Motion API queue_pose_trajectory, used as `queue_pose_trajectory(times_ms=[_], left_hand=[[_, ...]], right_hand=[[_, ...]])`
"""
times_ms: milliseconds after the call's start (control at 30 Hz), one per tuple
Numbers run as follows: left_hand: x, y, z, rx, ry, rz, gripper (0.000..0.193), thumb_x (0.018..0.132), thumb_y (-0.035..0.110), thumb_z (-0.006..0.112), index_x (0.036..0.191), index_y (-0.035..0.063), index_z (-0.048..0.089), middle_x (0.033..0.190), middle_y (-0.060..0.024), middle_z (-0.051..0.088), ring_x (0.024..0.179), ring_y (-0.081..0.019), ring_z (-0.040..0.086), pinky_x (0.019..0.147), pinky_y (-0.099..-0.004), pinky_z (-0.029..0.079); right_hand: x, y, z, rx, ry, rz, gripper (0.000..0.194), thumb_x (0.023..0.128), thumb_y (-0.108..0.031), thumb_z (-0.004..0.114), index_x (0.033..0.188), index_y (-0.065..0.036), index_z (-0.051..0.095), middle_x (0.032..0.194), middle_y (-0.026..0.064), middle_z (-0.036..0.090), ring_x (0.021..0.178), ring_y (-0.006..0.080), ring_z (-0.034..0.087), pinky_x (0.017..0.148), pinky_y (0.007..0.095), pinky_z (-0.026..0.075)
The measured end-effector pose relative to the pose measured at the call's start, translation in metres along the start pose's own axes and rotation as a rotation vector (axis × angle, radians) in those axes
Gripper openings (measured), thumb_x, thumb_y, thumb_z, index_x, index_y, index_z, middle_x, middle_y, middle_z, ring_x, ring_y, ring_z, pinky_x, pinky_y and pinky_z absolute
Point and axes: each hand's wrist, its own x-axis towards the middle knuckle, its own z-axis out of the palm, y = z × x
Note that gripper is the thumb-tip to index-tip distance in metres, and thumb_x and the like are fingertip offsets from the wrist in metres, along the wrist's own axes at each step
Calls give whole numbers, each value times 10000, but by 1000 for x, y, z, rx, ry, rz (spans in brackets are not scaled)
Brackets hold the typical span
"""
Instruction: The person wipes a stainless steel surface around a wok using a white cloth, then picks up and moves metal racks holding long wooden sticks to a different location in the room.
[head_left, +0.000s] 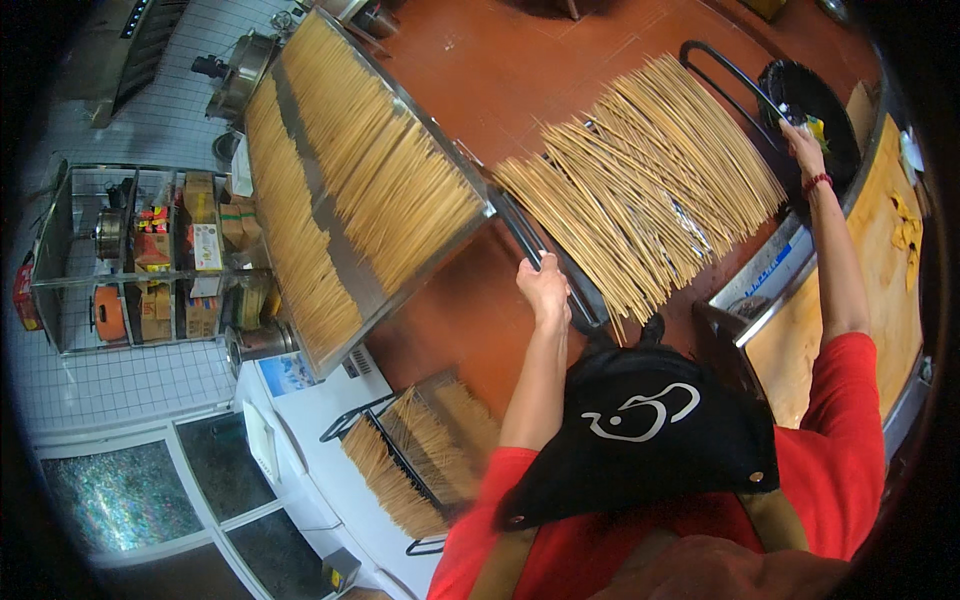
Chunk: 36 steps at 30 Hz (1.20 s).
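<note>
Between my two hands is a black metal rack (592, 289) with a wide layer of long thin sticks (637, 187) lying across it. Some sticks cross the others at a slant, and a few shiny spots show between them. My left hand (546, 283) is closed around the rack's black side rail, at the end close to the steel table. At the opposite end, my right hand (804, 150), with a red bracelet at the wrist, grips the looped black handle (731, 75). Rows of similar sticks (405, 202) cover the steel table (319, 210) on the left.
A wooden worktop (787, 360) with a metal edge runs along my right. Near my right hand stands a black-lined bin (844, 124). Another rack of sticks (427, 457) rests on a white chest (322, 435) at lower left. Wire shelves (150, 279) hold boxes and pots.
</note>
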Motion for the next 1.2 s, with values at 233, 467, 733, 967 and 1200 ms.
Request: queue_pose_trajectory(times_ms=[233,467,733,967,1200], left_hand=[[62,-3,2,53,-130,18,86,823,54,496,770,68,430,506,32,378,352,-65,355,282,-221,271],[118,-11,-7,113,-226,0,63,811,64,505,773,59,454,499,17,381,339,-84,356,276,-232,271],[115,-2,-17,69,-216,60,70,812,47,507,774,66,452,505,25,387,349,-64,348,281,-221,264],[80,1,-33,79,-95,119,48,807,31,490,791,61,457,518,22,393,355,-66,349,289,-225,275],[37,-14,-42,7,18,157,34,804,43,488,809,64,462,530,18,393,375,-72,357,312,-223,287]], right_hand=[[-23,28,7,-67,158,-20,334,765,-408,628,671,-108,515,584,-60,377,546,64,332,523,212,250],[-55,43,29,-54,291,44,351,781,-399,615,619,-122,474,563,-63,364,529,49,327,497,223,245],[-76,31,34,3,237,30,405,731,-446,656,776,-47,604,607,-51,419,573,66,370,534,219,282],[-57,4,36,-15,83,22,483,712,-490,656,868,-35,618,673,-20,477,640,87,426,578,248,341],[-25,-13,39,-92,-27,-4,485,716,-515,640,811,-43,583,647,4,473,608,104,434,574,261,352]])
